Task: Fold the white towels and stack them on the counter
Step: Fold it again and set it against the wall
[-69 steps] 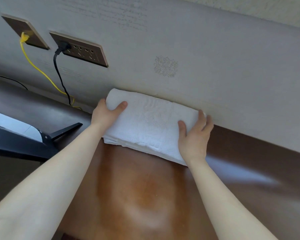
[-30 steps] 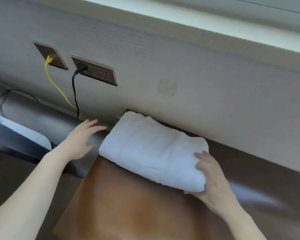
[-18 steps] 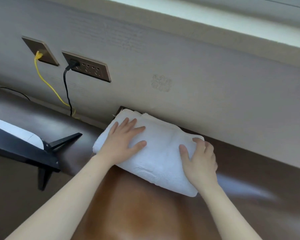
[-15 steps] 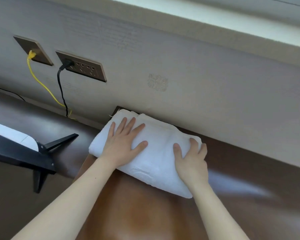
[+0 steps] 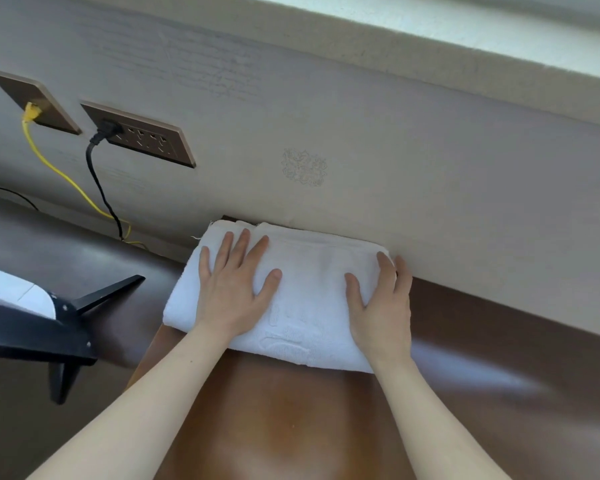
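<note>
Head view shows the folded white terry towel (image 5: pixel 312 299) at frame centre on the glossy brown wooden table (image 5: pixel 291 427), against the beige wall (image 5: pixel 361 133). Left hand (image 5: pixel 234 289) presses flat, fingers spread; right hand (image 5: pixel 383 306) rests open on its right end.

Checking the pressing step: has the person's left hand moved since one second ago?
Yes. The left hand moved right, away from the black power cable below the wall socket, onto the folded white towel, lying flat.
</note>
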Tool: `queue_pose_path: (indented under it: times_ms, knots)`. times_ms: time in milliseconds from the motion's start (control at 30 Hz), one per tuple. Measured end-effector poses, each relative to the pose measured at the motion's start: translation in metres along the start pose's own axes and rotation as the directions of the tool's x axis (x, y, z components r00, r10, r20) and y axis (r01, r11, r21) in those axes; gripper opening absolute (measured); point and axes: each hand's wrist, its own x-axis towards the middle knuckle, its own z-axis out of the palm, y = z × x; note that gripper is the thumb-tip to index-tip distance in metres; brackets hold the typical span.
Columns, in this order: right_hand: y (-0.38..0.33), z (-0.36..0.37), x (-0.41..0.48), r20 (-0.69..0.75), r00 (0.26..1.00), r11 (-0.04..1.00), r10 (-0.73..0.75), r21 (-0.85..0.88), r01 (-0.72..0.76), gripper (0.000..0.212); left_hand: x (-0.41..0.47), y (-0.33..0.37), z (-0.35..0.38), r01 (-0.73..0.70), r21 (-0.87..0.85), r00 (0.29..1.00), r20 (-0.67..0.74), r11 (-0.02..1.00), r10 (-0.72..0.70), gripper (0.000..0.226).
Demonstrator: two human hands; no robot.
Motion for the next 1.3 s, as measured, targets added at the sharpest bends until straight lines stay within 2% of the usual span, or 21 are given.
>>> queue_pose_path:
  times_ms: [233,267,333,400,433,533,633,733,833,900,967,1133,1200,1233,1300]
  knots:
    - [0.001,0.004,0.004,-0.103,0.995,1.000,0.013,-0.007,-0.014,0.057,0.011,-0.002,0.000,-0.025,-0.086,0.999,-0.030,0.996,0.023,0.072]
    - [0.001,0.004,0.002,-0.125,0.992,1.000,0.019,-0.015,-0.021,0.056,0.010,-0.003,-0.001,0.019,-0.098,0.998,-0.065,0.995,-0.026,0.070]
    - [-0.001,0.002,-0.002,-0.138,0.988,0.997,0.073,-0.004,-0.075,0.061,0.010,-0.010,-0.005,0.207,-0.139,0.962,-0.152,0.968,-0.227,0.065]
    - [-0.002,0.001,-0.008,-0.109,0.979,0.985,0.171,0.020,-0.170,0.068,0.013,-0.020,-0.012,0.406,-0.243,0.888,-0.124,0.881,-0.444,0.063]
    - [-0.003,-0.001,-0.012,-0.097,0.975,0.980,0.201,0.023,-0.200,0.069,0.014,-0.025,-0.015,0.458,-0.302,0.861,-0.084,0.836,-0.502,0.064]
    - [-0.005,-0.008,-0.029,-0.095,0.979,0.983,0.181,0.041,-0.178,0.066,0.019,-0.026,-0.022,0.440,-0.452,0.850,-0.069,0.776,-0.522,0.064]
    - [-0.007,-0.016,-0.034,-0.084,0.986,0.985,0.146,0.106,-0.137,0.061,0.025,-0.015,-0.030,0.390,-0.595,0.846,-0.070,0.703,-0.528,0.053]
    - [-0.012,-0.023,-0.028,-0.111,0.991,0.986,0.080,0.156,-0.062,0.059,0.032,-0.009,-0.042,0.281,-0.647,0.845,-0.184,0.709,-0.502,0.045]
    - [-0.010,-0.018,-0.023,-0.062,0.988,0.979,0.139,0.159,-0.128,0.056,0.029,-0.021,-0.040,0.312,-0.596,0.824,-0.219,0.740,-0.523,0.049]
    - [-0.008,-0.012,-0.019,0.025,0.968,0.960,0.248,0.129,-0.249,0.051,0.017,-0.032,-0.029,0.402,-0.508,0.837,-0.134,0.762,-0.531,0.053]
    - [-0.007,-0.009,-0.014,0.067,0.951,0.946,0.301,0.105,-0.307,0.051,0.013,-0.039,-0.023,0.466,-0.437,0.835,-0.070,0.769,-0.546,0.058]
    - [-0.001,-0.004,-0.005,0.056,0.915,0.916,0.400,0.011,-0.401,0.057,0.033,-0.041,-0.018,0.461,-0.376,0.866,-0.006,0.804,-0.500,0.061]
    - [0.000,-0.001,-0.001,0.019,0.916,0.916,0.401,-0.041,-0.400,0.053,0.034,-0.038,-0.017,0.412,-0.375,0.881,-0.068,0.830,-0.468,0.057]
    - [0.000,0.000,0.002,0.008,0.920,0.919,0.392,-0.048,-0.391,0.050,0.032,-0.035,-0.016,0.364,-0.355,0.889,-0.142,0.861,-0.435,0.053]
    - [0.001,0.002,0.008,-0.013,0.936,0.935,0.353,-0.038,-0.353,0.046,0.023,-0.025,-0.018,0.227,-0.251,0.912,-0.285,0.941,-0.296,0.050]
